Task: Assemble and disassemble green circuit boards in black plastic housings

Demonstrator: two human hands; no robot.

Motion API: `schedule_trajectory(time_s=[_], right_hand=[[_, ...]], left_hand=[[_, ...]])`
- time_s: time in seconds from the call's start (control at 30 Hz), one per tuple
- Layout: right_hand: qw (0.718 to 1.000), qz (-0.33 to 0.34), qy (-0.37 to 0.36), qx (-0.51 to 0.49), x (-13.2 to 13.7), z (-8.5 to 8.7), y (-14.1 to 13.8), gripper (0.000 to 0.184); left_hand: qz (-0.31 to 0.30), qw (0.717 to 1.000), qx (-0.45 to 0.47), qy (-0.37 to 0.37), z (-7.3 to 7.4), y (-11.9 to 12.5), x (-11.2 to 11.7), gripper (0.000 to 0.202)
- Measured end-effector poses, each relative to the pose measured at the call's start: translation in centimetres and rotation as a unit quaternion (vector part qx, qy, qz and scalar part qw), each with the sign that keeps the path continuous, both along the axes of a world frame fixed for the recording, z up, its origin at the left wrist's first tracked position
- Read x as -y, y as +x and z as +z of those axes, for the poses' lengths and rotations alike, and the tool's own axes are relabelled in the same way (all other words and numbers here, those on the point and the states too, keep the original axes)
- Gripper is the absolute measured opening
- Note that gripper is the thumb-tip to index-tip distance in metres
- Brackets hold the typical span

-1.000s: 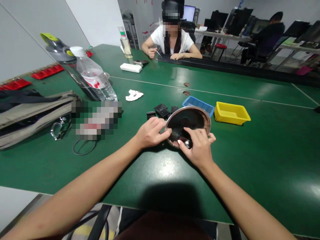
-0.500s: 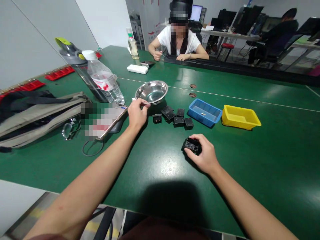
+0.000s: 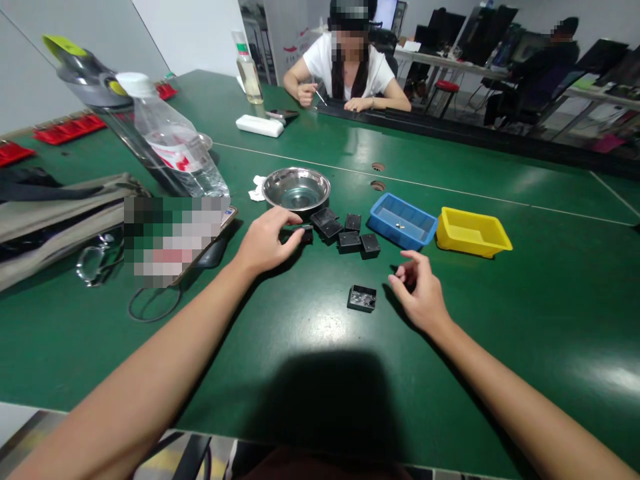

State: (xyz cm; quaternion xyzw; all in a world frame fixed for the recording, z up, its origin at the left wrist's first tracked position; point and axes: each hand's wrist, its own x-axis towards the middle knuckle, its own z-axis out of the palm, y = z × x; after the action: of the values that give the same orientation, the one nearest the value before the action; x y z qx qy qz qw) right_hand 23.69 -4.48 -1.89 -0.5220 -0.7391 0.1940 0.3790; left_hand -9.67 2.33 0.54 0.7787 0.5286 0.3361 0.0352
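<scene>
My left hand is beside a small black part, thumb and index finger apart at its left end. Part of that piece is hidden by the fingers, and a firm grip does not show. My right hand hovers over the table with curled fingers and a gap to the thumb; it holds nothing. To its left lies a black plastic box, its hollow side up. Several more black boxes sit in a loose group beyond. A shiny steel bowl stands behind my left hand.
Behind my right hand stand a blue bin with tiny bits inside and a yellow bin. At the left are a phone, a water bottle, a sports bottle and a bag. Another person sits opposite.
My left hand has let go of the bowl's rim and come down to the small black part. My right hand has released the black box and drawn away to the right.
</scene>
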Motion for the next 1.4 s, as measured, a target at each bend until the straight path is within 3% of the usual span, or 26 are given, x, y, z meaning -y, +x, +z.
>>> schedule_trajectory(time_s=[0.1,0.17,0.33,0.47,0.63,0.8,0.87,0.97,1.13,1.2,1.4], right_hand=[[0.991,-0.134,0.003,-0.019,-2.3,-0.3,2.7,0.051],[0.986,-0.167,-0.001,-0.013,-3.6,-0.2,3.8,0.046],[0.990,-0.135,0.018,0.025,-5.7,0.3,4.1,0.041],[0.991,-0.117,0.015,0.067,-6.4,0.3,3.9,0.022],[0.990,-0.121,0.035,0.068,-6.0,0.1,4.3,0.020],[0.983,-0.142,0.107,0.054,-4.9,0.0,4.4,0.016],[0.974,-0.129,0.175,0.059,-4.5,0.0,4.3,0.013],[0.951,-0.068,0.290,0.079,-3.7,0.0,4.1,0.008],[0.923,0.036,0.358,0.138,-2.6,0.2,3.1,0.011],[0.913,0.070,0.369,0.157,-2.4,0.3,2.7,0.009],[0.896,0.134,0.392,0.160,-1.8,0.4,1.5,0.002]], left_hand=[[-0.053,0.998,-0.040,0.005,0.1,0.1,0.3,0.023],[-0.074,0.997,-0.033,0.002,0.0,0.2,0.2,0.020],[-0.126,0.990,-0.065,0.009,-0.5,0.6,0.0,0.012],[-0.142,0.987,-0.065,0.023,-0.6,0.6,0.0,0.013],[-0.134,0.986,-0.093,0.038,-0.7,0.5,-0.1,0.016],[-0.119,0.982,-0.136,0.045,-0.6,0.3,-0.2,0.016],[-0.122,0.980,-0.145,0.060,-0.5,0.3,-0.1,0.019],[-0.122,0.972,-0.142,0.141,0.0,1.1,0.4,0.022],[-0.146,0.940,-0.117,0.287,1.2,4.3,2.9,0.029],[-0.162,0.932,-0.139,0.292,1.7,5.9,4.0,0.030],[-0.182,0.945,-0.197,0.189,1.7,8.8,5.5,0.034]])
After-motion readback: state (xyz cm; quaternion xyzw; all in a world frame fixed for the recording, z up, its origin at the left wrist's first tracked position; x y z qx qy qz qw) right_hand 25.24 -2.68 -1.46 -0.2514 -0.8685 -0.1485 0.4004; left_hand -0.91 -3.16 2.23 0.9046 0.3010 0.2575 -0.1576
